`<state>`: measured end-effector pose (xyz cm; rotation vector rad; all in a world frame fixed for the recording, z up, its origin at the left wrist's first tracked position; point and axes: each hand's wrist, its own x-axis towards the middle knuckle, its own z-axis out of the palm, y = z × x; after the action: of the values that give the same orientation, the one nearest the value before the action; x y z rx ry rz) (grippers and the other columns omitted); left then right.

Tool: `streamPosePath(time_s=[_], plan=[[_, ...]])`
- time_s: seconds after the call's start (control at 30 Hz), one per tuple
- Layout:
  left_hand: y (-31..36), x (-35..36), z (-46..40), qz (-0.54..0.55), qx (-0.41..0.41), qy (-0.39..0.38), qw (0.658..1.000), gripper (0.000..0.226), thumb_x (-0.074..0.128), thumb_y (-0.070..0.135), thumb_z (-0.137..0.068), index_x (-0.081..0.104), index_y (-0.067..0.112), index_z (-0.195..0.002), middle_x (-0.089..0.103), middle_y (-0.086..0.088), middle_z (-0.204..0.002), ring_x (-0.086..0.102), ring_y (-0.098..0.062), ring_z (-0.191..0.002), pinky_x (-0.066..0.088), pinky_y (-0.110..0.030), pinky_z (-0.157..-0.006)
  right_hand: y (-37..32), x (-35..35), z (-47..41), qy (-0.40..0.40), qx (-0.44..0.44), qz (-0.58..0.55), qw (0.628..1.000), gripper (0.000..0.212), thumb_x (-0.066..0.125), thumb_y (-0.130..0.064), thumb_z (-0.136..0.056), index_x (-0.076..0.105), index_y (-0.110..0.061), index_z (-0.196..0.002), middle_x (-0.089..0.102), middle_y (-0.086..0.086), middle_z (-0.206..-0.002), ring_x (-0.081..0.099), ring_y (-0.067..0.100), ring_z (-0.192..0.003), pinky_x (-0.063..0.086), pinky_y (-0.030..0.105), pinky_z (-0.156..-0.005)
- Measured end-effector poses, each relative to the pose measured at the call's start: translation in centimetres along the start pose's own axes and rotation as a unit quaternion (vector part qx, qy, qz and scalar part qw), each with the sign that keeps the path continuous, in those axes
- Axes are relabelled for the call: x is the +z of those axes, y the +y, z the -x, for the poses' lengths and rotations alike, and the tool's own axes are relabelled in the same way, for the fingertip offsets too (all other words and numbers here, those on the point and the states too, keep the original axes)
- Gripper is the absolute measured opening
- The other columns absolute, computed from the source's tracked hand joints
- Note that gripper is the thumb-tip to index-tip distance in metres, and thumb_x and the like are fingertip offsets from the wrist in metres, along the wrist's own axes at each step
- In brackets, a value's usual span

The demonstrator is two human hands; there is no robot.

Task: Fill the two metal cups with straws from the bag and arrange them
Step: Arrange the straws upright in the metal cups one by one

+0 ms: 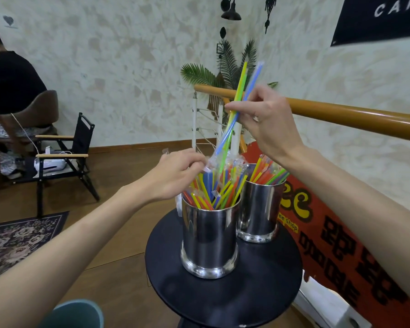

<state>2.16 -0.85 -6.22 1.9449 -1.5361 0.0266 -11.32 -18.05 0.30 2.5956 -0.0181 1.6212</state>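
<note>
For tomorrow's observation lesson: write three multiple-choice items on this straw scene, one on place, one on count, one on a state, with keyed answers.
1. Where do the metal cups stand?
A. black round table
B. folding chair
C. rug

2. How many metal cups are there?
A. one
B. two
C. four

3. What is the right hand doing?
A. resting flat
B. pinching raised straws
C. gripping a cup

Answers: A, both cups sit on the black round table; B, near cup and far cup; B, the right hand pinches straws held above the cups.
</note>
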Motion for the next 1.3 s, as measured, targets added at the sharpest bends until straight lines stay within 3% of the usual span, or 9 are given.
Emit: streamPosePath(time_s=[0.1, 0.23, 0.37, 0.47, 0.6, 0.67, 0.87, 1.03, 1.3], plan=[[-0.2, 0.0, 0.2, 0.016, -0.008, 0.0, 1.0, 0.045, 0.033, 0.039, -0.091, 0.073, 0.026, -0.108, 0.058, 0.023, -0.098, 0.06, -0.009, -0.11, 0.037, -0.056, -0.108, -0.7, -0.2, -0.3, 0.007, 0.022, -0.029, 0.999, 0.02, 0.073, -0.021, -0.087, 0.081, -0.013, -0.104, 0.043, 0.007, -0.085, 0.045, 0.017, -0.074, 0.029, 0.019, -0.063], [-0.1, 0.0, 0.3, 0.01, -0.01, -0.002, 1.0, 0.045, 0.032, 0.039, -0.09, 0.072, 0.029, -0.109, 0.059, 0.02, -0.102, 0.061, -0.012, -0.11, 0.038, -0.056, -0.106, -2.2, -0.7, -0.6, -0.032, 0.091, -0.103, 0.99, 0.017, 0.081, -0.024, -0.084, 0.082, -0.016, -0.099, 0.049, 0.005, -0.085, 0.044, 0.004, -0.066, 0.034, 0.009, -0.064], [-0.1, 0.0, 0.3, 0.003, -0.01, 0.003, 1.0, 0.042, 0.034, 0.039, -0.09, 0.07, 0.031, -0.109, 0.058, 0.021, -0.104, 0.059, -0.01, -0.11, 0.039, -0.056, -0.106, -3.6, -1.4, -0.7, -0.058, 0.184, -0.193, 0.962, 0.017, 0.08, -0.029, -0.086, 0.078, -0.012, -0.083, 0.063, 0.004, -0.067, 0.064, 0.017, -0.058, 0.056, 0.034, -0.062], [-0.1, -0.1, 0.4, 0.014, -0.009, 0.016, 1.0, 0.036, 0.041, 0.036, -0.09, 0.071, 0.027, -0.11, 0.061, 0.021, -0.104, 0.06, -0.009, -0.107, 0.047, -0.055, -0.098, -3.6, -0.9, 0.1, -0.123, 0.261, -0.217, 0.933, 0.023, 0.079, -0.028, -0.088, 0.075, -0.005, -0.082, 0.07, 0.002, -0.063, 0.07, 0.013, -0.053, 0.056, 0.03, -0.057], [-0.4, -0.2, 0.2, 0.003, 0.024, 0.063, 0.998, 0.019, 0.057, 0.02, -0.095, 0.07, 0.022, -0.108, 0.067, 0.01, -0.097, 0.062, -0.008, -0.096, 0.052, -0.045, -0.09, -3.8, 0.7, 2.2, -0.219, 0.337, -0.248, 0.881, 0.019, 0.08, -0.022, -0.087, 0.072, -0.006, -0.081, 0.073, 0.006, -0.063, 0.074, 0.02, -0.06, 0.064, 0.041, -0.07], [-0.2, -0.2, -0.1, 0.017, 0.031, 0.098, 0.995, 0.02, 0.059, 0.022, -0.091, 0.066, 0.02, -0.11, 0.066, 0.008, -0.094, 0.063, -0.009, -0.093, 0.051, -0.043, -0.088, -4.1, 1.6, 3.4, -0.264, 0.351, -0.247, 0.864, 0.016, 0.081, -0.021, -0.086, 0.072, -0.009, -0.082, 0.074, 0.006, -0.065, 0.075, 0.019, -0.061, 0.064, 0.032, -0.068], [1.8, -0.2, -0.9, -0.002, 0.096, 0.208, 0.974, 0.051, 0.05, 0.033, -0.102, 0.042, 0.014, -0.148, 0.056, -0.001, -0.135, 0.054, -0.013, -0.119, 0.04, -0.025, -0.102, -5.1, 3.1, 4.9, -0.34, 0.341, -0.2, 0.853, 0.024, 0.082, -0.02, -0.085, 0.064, -0.013, -0.071, 0.074, 0.005, -0.063, 0.073, 0.013, -0.056, 0.052, 0.017, -0.053], [2.6, -0.3, -2.4, -0.091, 0.142, 0.176, 0.97, 0.045, 0.038, 0.027, -0.105, 0.052, 0.005, -0.142, 0.062, -0.011, -0.135, 0.057, -0.023, -0.124, 0.041, -0.03, -0.102, -5.4, 3.2, 4.6, -0.376, 0.356, -0.202, 0.832, 0.027, 0.085, -0.019, -0.082, 0.065, -0.001, -0.079, 0.075, 0.014, -0.07, 0.075, 0.018, -0.061, 0.059, 0.023, -0.058], [1.1, 0.3, -1.8, -0.168, 0.104, 0.074, 0.977, 0.037, 0.039, 0.024, -0.105, 0.066, 0.017, -0.128, 0.072, -0.002, -0.122, 0.066, -0.026, -0.111, 0.052, -0.046, -0.088, -4.0, 2.0, 5.0, -0.341, 0.376, -0.252, 0.824, 0.033, 0.085, -0.008, -0.079, 0.068, 0.003, -0.105, 0.077, 0.014, -0.079, 0.077, 0.025, -0.072, 0.064, 0.043, -0.075]])
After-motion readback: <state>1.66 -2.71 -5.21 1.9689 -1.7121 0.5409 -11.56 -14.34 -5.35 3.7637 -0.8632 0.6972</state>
